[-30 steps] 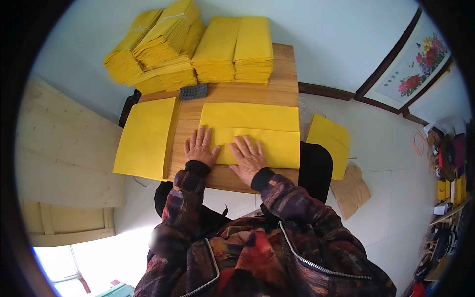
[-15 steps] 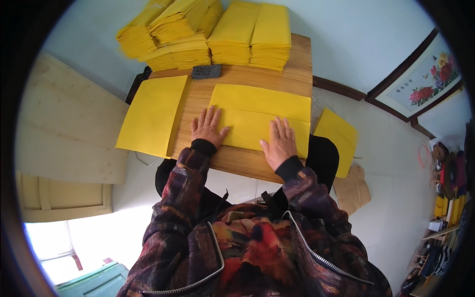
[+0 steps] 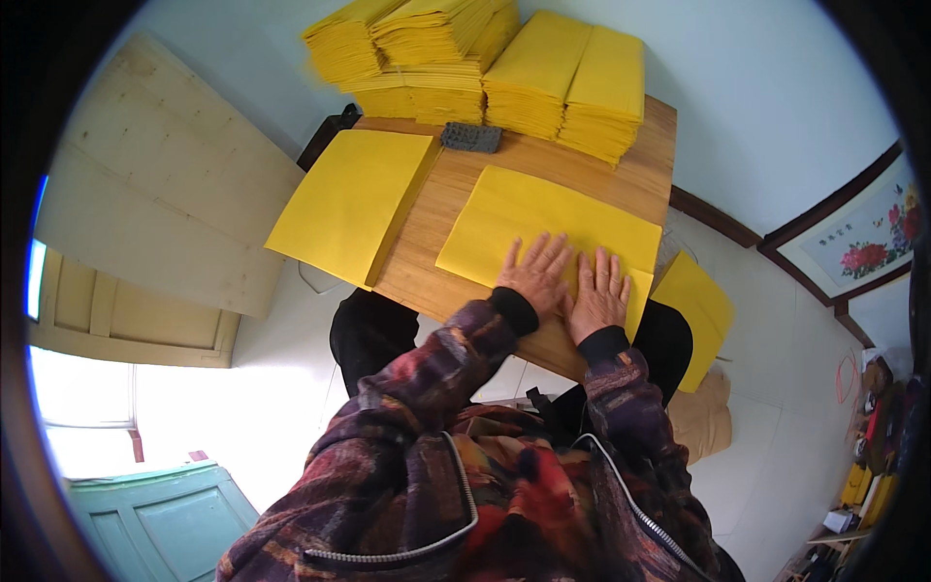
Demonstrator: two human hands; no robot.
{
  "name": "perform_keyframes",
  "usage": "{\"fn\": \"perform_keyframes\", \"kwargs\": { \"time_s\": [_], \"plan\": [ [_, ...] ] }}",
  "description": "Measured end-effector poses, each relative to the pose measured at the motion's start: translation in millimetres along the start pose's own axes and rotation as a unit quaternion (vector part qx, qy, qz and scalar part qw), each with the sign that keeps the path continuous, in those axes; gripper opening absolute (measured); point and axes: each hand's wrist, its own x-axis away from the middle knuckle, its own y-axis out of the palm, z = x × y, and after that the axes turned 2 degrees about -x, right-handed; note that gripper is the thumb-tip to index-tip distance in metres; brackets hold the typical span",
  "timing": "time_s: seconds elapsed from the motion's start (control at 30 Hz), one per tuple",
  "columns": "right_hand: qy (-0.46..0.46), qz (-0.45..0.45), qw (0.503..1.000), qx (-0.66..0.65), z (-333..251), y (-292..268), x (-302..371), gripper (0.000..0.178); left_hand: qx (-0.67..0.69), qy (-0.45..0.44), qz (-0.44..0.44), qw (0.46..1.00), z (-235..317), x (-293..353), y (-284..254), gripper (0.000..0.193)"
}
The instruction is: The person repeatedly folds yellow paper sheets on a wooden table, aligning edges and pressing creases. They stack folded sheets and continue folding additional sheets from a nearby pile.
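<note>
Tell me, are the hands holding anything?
Nothing is gripped. The left hand and right hand lie flat, palms down, side by side on the yellow sheet, near its front edge.

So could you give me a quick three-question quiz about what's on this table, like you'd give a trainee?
1. True or false: both hands lie flat on the yellow sheet in front of the person.
2. What small dark thing sits between the sheets and the stacks of yellow paper?
3. Where is the second loose sheet? A) hanging over the table's left edge B) on the floor C) on top of the stacks

Key: 1 true: left hand and right hand press it side by side, fingers spread. 2 a dark block. 3 A; the wooden table carries it.
</note>
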Motion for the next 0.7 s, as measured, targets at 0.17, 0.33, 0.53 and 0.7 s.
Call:
{"fn": "perform_keyframes", "kwargs": {
  "time_s": [0.17,0.33,0.53,0.7],
  "plan": [
    [-0.003,-0.008,1.0,-0.005,0.5,-2.5,2.8,0.066,0.056,-0.069,0.032,0.996,-44.6,16.8,-1.7,0.065],
    [0.003,0.002,1.0,-0.011,1.6,1.5,1.7,0.068,0.05,-0.13,0.022,0.99,-94.9,26.7,-5.1,0.062],
    [-0.069,0.117,0.976,-0.168,14.9,-20.8,20.8,0.056,0.034,-0.11,0.007,0.993,-102.4,24.0,-11.6,0.062],
    [-0.073,0.1,0.961,-0.247,19.7,-52.8,79.3,0.041,0.007,-0.095,0.007,0.995,-93.1,50.0,-23.2,0.056]
  ]
}}
